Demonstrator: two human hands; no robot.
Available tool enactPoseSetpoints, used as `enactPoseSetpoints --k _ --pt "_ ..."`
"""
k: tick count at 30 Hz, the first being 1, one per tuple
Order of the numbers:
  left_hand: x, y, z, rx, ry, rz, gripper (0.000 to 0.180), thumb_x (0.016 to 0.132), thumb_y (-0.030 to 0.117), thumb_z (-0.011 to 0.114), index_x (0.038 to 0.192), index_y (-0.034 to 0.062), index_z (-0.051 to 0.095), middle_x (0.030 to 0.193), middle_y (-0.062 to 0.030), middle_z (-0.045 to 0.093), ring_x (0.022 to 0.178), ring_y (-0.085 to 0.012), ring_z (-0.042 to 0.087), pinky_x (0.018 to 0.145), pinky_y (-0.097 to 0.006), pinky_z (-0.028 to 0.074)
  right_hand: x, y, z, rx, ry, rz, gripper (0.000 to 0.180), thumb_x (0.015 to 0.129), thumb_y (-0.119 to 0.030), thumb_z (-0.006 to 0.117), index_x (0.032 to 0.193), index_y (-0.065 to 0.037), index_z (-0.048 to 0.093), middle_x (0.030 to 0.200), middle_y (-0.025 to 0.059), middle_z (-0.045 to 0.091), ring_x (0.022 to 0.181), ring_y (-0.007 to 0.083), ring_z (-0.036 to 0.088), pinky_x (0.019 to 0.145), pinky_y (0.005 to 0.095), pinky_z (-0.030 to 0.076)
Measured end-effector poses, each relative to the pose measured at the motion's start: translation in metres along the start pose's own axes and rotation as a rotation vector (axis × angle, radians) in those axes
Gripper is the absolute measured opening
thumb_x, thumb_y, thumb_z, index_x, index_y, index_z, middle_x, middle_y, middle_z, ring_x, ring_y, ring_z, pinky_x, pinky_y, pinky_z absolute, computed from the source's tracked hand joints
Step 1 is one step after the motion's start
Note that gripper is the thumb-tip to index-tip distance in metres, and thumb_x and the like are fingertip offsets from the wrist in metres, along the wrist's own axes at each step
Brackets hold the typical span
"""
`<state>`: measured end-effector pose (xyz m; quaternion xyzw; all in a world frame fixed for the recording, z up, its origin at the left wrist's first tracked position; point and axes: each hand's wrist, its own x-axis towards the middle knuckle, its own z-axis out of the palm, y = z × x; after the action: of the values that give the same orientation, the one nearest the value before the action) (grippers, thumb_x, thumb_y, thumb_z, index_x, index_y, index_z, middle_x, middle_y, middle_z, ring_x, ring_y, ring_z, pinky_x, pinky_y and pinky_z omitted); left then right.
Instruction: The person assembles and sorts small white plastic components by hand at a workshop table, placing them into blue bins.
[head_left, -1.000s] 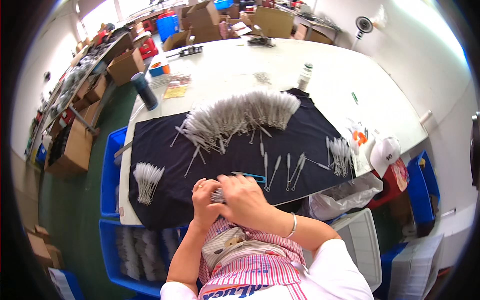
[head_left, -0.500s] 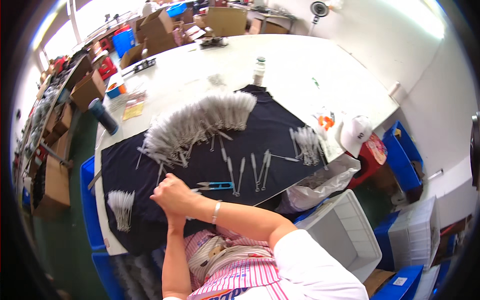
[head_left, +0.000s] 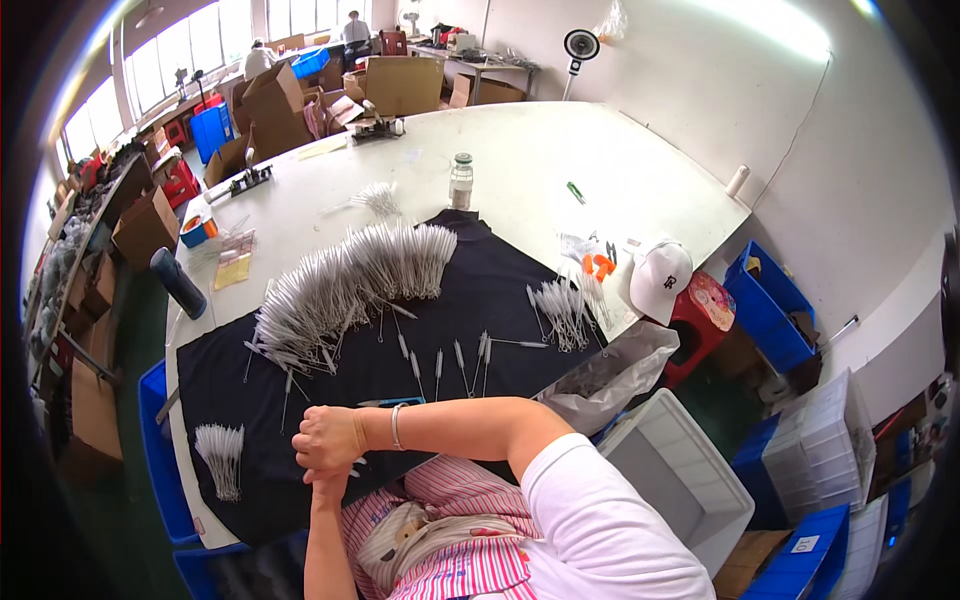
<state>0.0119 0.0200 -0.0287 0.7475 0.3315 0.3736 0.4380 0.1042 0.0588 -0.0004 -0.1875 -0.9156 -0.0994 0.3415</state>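
Note:
My right hand (head_left: pixel 332 436) is closed and pressed over my left hand (head_left: pixel 326 481), near the front of a dark cloth (head_left: pixel 480 270). Small white tips (head_left: pixel 358 466) poke out beside them; whatever the fingers hold is hidden. Blue thread snips (head_left: pixel 392 402) lie partly covered by my right forearm. Beyond the hands spreads a big fanned heap of small white-bristled wire brushes (head_left: pixel 350 280). Several loose brushes (head_left: pixel 460 360) lie right of it. One bundle of brushes (head_left: pixel 220 460) rests at the left, another bunch of brushes (head_left: pixel 565 312) at the right.
On the white table (head_left: pixel 560 140) stand a glass jar (head_left: pixel 460 182), a dark bottle (head_left: pixel 178 283) and a white cap (head_left: pixel 660 280). Right of me are a grey bin (head_left: pixel 690 480) and a plastic bag (head_left: pixel 610 380). Blue crates (head_left: pixel 770 305) flank the table. Two people sit far back.
My view has shifted, so the table appears further left and lower. Both hands stay together, and my right forearm now covers most of the snips.

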Motion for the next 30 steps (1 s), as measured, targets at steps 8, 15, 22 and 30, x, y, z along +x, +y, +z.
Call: enactPoseSetpoints --k 8,15,22,30 --pt "-0.026 -0.03 -0.049 -0.22 0.012 -0.224 0.054 0.08 0.025 0.064 0.128 0.006 0.046 0.123 -0.0099 0.053 0.109 -0.0236 0.054 0.098 -0.038 0.037 0.004 0.009 -0.047 -0.023 0.183 0.137 0.013 0.064 -0.025 0.066 0.075 -0.018 0.064 0.062 0.0009 0.053 0.054 0.0183 0.058 0.046 0.0329 0.046" --pt "-0.027 -0.013 -0.056 -0.668 0.356 -0.322 0.065 0.082 0.027 0.062 0.136 0.0024 0.035 0.135 -0.014 0.042 0.127 -0.0241 0.037 0.105 -0.037 0.028 0.01 0.039 -0.05 0.739 1.14 1.284 0.031 0.086 -0.016 0.06 0.059 -0.006 0.05 0.054 -0.0041 0.04 0.049 0.0069 0.038 0.046 0.0248 0.033" --pt "-0.001 0.029 -0.017 -0.689 0.279 -0.332 0.061 0.077 0.03 0.072 0.126 0.0016 0.048 0.122 -0.0092 0.053 0.11 -0.0181 0.049 0.093 -0.03 0.039 0.012 -0.012 0.029 1.451 1.056 1.665 0.025 0.088 -0.031 0.051 0.081 -0.008 0.059 0.074 0.003 0.058 0.059 0.015 0.056 0.043 0.0316 0.041" --pt "-0.012 0.021 -0.047 -0.748 0.292 -0.45 0.042 0.085 0.029 0.065 0.115 0.0012 0.056 0.101 -0.0072 0.062 0.089 -0.0155 0.06 0.076 -0.029 0.049 0.01 -0.058 0.004 1.235 0.492 1.866 0.027 0.093 -0.03 0.046 0.102 -0.007 0.058 0.086 0.0002 0.059 0.067 0.0123 0.054 0.054 0.0275 0.044"
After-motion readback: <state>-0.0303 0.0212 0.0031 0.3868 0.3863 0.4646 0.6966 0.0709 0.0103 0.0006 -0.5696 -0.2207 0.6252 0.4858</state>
